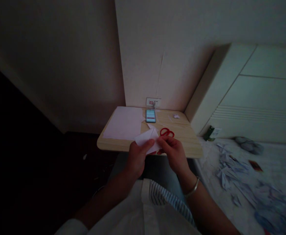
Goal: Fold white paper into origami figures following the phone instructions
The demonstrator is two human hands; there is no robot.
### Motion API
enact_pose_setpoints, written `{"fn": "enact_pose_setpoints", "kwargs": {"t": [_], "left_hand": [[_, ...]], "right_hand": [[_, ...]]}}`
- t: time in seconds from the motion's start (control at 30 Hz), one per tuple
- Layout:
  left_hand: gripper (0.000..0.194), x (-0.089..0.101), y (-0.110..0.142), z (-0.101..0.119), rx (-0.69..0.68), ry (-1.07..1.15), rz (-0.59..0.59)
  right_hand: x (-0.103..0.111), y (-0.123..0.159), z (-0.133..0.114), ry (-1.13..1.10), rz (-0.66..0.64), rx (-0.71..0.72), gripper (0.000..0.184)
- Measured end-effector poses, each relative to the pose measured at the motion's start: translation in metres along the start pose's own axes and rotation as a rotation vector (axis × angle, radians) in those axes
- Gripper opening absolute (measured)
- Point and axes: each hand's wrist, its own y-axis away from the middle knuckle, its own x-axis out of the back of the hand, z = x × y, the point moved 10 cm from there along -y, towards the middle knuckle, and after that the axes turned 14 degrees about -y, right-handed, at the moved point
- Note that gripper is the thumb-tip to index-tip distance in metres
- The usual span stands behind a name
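Observation:
Between my two hands is a small folded piece of white paper, held just above the front edge of a wooden tabletop. My left hand grips its lower left part, thumb on top. My right hand pinches the right edge of the paper with thumb and forefinger. Just beyond my right hand lies a pair of scissors with red handles; their blades are hidden. A stack of white paper sheets lies to the left on the tabletop.
A lit phone lies at the back, below a wall socket with a plug in it. A crumpled paper scrap sits at the back right. To the right, a bed carries many folded paper pieces and a grey bundle.

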Motion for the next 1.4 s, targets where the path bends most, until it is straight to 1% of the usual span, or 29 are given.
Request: {"fn": "enact_pose_setpoints", "kwargs": {"t": [0.07,0.13,0.2,0.3,0.37,0.43,0.5,0.57,0.63,0.73,0.8,0.87,0.93,1.0,1.1,1.23,1.3,1.4], "left_hand": [[0.033,-0.001,0.0,0.0,-0.024,-0.004,-0.011],[0.034,0.0,-0.001,-0.003,-0.012,-0.021,-0.006],[0.035,0.001,-0.002,-0.008,0.03,-0.038,-0.014],[0.035,0.001,-0.004,-0.016,0.108,-0.043,-0.068],[0.034,0.001,-0.005,-0.02,0.151,-0.055,-0.104],[0.033,0.002,-0.007,-0.023,0.163,-0.06,-0.11],[0.032,0.003,-0.009,-0.023,0.148,-0.045,-0.102],[0.029,0.003,-0.011,-0.023,0.128,-0.02,-0.083],[0.027,0.006,-0.014,-0.022,0.113,0.011,-0.033],[0.028,0.017,-0.016,-0.021,0.102,0.052,0.089],[0.03,0.021,-0.016,-0.021,0.093,0.065,0.132],[0.031,0.018,-0.016,-0.021,0.078,0.07,0.122],[0.032,0.014,-0.015,-0.023,0.068,0.067,0.09],[0.031,0.01,-0.013,-0.026,0.07,0.057,0.062],[0.028,0.007,-0.011,-0.028,0.068,0.056,0.038],[0.027,0.006,-0.011,-0.026,0.05,0.078,0.039],[0.029,0.005,-0.011,-0.027,0.057,0.075,0.031],[0.031,0.004,-0.012,-0.029,0.072,0.043,0.003]], "right_hand": [[-0.002,-0.001,-0.002,0.055,-0.014,0.024,0.024],[-0.002,-0.003,-0.004,0.119,-0.028,0.056,0.025],[0.001,-0.006,-0.007,0.191,-0.04,0.092,0.025],[0.005,-0.01,-0.013,0.295,-0.068,0.148,0.025],[0.005,-0.012,-0.014,0.339,-0.1,0.157,0.024],[0.004,-0.014,-0.014,0.352,-0.133,0.142,0.024],[0.003,-0.016,-0.011,0.335,-0.153,0.112,0.025],[0.006,-0.019,-0.007,0.288,-0.143,0.072,0.025],[0.015,-0.022,-0.006,0.21,-0.089,0.065,0.027],[0.032,-0.024,-0.01,0.093,0.048,0.115,0.034],[0.036,-0.022,-0.008,0.056,0.09,0.113,0.038],[0.029,-0.02,-0.002,0.057,0.066,0.077,0.038],[0.021,-0.018,0.006,0.068,0.021,0.033,0.032],[0.017,-0.018,0.013,0.055,-0.002,0.003,0.029],[0.02,-0.019,0.021,-0.004,-0.03,-0.061,0.027],[0.025,-0.02,0.026,-0.053,-0.064,-0.146,0.026],[0.027,-0.02,0.024,-0.039,-0.063,-0.143,0.025],[0.029,-0.021,0.017,0.018,-0.033,-0.089,0.025]]}}
